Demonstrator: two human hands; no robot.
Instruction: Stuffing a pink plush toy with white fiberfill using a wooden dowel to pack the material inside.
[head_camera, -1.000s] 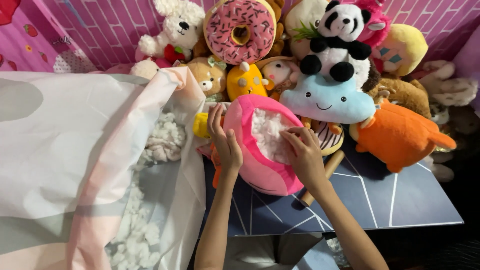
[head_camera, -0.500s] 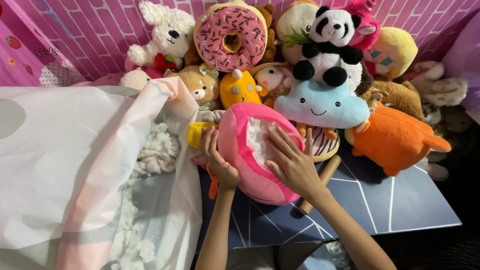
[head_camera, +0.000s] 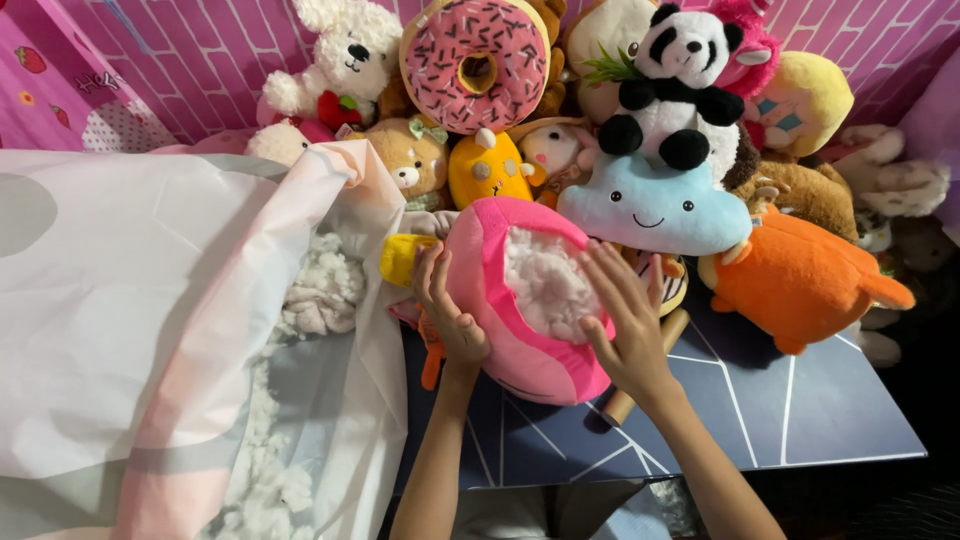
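While your left hand (head_camera: 452, 318) cups the pink plush shell (head_camera: 520, 330) on the dark counter (head_camera: 780, 400), your right hand (head_camera: 625, 325) spreads flat over its white stuffing (head_camera: 545, 285). Blue cloud plush (head_camera: 655, 205) and orange plush (head_camera: 800, 280) crowd behind; the open bag of stuffing (head_camera: 150, 300) sits left.

Plush donut (head_camera: 475, 62), panda (head_camera: 676, 85), blue cloud (head_camera: 655, 205).

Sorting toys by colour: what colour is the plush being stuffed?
Pink plush shell, white stuffing inside; head view.
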